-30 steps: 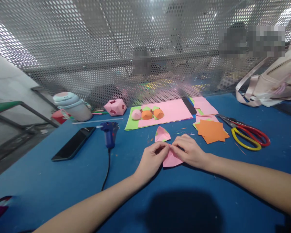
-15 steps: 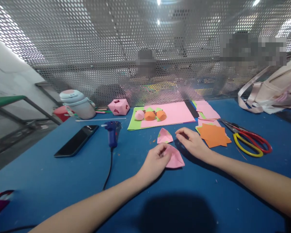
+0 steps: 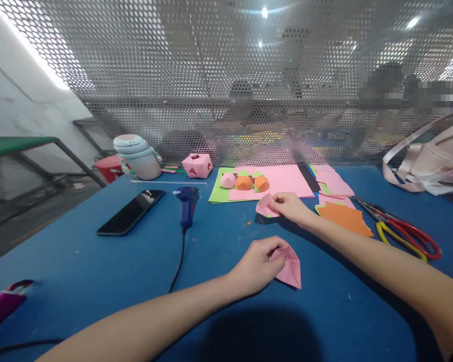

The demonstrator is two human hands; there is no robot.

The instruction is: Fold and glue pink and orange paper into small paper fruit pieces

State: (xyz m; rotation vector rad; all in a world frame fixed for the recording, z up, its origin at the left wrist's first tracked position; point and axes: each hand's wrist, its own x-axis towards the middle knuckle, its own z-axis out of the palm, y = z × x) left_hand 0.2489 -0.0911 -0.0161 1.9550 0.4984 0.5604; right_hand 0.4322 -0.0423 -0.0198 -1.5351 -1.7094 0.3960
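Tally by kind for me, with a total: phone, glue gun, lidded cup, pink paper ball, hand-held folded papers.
Black phone: 1
Blue glue gun: 1
Lidded cup: 1
Pink paper ball: 1
Pink folded papers: 2, one in the left hand, one in the right hand
Total: 6

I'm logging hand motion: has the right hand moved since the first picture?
Yes. Judged against the pink sheet, the right hand has moved forward, nearer that sheet; it now pinches the small folded piece.
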